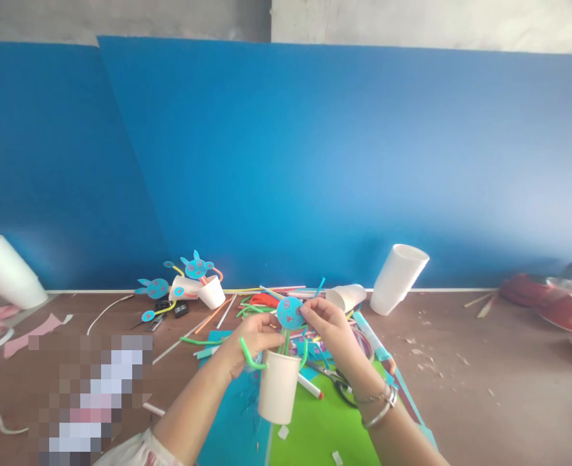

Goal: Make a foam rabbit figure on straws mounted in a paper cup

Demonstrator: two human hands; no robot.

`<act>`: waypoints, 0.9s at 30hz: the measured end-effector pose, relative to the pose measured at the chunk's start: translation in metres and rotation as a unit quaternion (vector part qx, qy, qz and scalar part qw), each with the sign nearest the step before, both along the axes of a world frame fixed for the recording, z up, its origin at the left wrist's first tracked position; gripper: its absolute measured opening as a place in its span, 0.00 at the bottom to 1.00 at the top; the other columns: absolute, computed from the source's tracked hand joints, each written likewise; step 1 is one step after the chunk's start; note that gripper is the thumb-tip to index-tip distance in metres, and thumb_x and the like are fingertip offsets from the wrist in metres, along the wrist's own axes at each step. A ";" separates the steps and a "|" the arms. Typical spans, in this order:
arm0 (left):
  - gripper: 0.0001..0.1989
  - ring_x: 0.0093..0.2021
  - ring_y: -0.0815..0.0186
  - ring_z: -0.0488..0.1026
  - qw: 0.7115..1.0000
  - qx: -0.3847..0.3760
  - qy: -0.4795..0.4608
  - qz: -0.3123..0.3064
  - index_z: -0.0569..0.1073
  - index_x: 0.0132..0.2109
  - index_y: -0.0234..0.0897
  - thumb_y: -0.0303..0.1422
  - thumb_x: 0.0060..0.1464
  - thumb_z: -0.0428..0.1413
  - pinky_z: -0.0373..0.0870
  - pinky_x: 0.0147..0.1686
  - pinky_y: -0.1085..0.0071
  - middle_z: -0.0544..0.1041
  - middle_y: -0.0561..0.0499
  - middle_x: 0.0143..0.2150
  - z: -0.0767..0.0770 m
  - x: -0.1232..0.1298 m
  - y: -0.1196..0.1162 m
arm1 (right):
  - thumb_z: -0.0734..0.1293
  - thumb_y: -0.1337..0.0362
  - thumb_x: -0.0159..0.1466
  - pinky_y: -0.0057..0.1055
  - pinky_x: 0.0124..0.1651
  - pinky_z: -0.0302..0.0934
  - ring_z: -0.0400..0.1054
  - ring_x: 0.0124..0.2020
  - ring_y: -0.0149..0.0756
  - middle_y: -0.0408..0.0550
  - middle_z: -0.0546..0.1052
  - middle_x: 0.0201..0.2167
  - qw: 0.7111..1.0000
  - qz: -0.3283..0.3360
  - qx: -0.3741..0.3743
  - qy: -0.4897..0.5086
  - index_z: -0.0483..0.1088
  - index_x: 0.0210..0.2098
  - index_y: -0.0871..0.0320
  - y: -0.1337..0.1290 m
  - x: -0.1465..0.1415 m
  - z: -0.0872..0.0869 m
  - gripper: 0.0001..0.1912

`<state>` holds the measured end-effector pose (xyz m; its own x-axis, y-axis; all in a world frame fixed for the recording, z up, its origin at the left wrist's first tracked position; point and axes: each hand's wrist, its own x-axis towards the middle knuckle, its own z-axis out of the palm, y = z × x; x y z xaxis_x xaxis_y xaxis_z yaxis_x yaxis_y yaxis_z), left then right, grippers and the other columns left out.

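A white paper cup with green bent straws sticking out at both sides is in front of me. Green straws also rise from its mouth to a round blue paper face with red drawn features. My right hand pinches the right edge of that face. Just below it, my left hand is closed, its fingertips on the upright green straws above the cup rim. Underneath are blue and green paper sheets. Scissors and a red-tipped white marker lie beside the cup.
Two cups with blue rabbit faces stand or lie at the back left. Loose straws are heaped behind my hands. Stacked white cups lean by the blue partition. Pink paper lies left, red bowls right.
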<state>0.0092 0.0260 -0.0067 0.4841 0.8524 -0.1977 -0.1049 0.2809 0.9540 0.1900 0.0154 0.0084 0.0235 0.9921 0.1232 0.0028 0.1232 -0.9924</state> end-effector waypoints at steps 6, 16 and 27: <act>0.22 0.32 0.59 0.78 1.000 -0.001 -0.004 -0.012 0.75 0.40 0.30 0.35 0.35 0.67 0.69 0.38 0.65 0.81 0.45 0.30 0.005 0.001 -0.002 | 0.70 0.46 0.51 0.26 0.23 0.47 0.54 0.20 0.27 0.39 0.65 0.19 1.000 0.017 0.002 -0.017 0.67 0.26 0.59 0.001 0.001 -0.002 0.21; 0.21 0.32 0.60 0.78 1.000 -0.005 -0.019 -0.007 0.76 0.39 0.31 0.34 0.34 0.68 0.69 0.39 0.67 0.81 0.46 0.29 0.011 0.001 -0.005 | 0.70 0.44 0.50 0.25 0.22 0.48 0.55 0.19 0.27 0.39 0.66 0.18 1.000 0.008 0.005 -0.025 0.67 0.24 0.59 0.002 0.001 -0.004 0.22; 0.22 0.30 0.62 0.77 0.999 -0.008 -0.031 -0.003 0.77 0.40 0.31 0.39 0.38 0.68 0.70 0.38 0.67 0.81 0.45 0.30 0.017 0.005 -0.010 | 0.70 0.49 0.53 0.27 0.23 0.50 0.57 0.20 0.28 0.40 0.67 0.19 0.999 0.015 0.021 -0.041 0.67 0.25 0.58 0.000 0.000 -0.003 0.18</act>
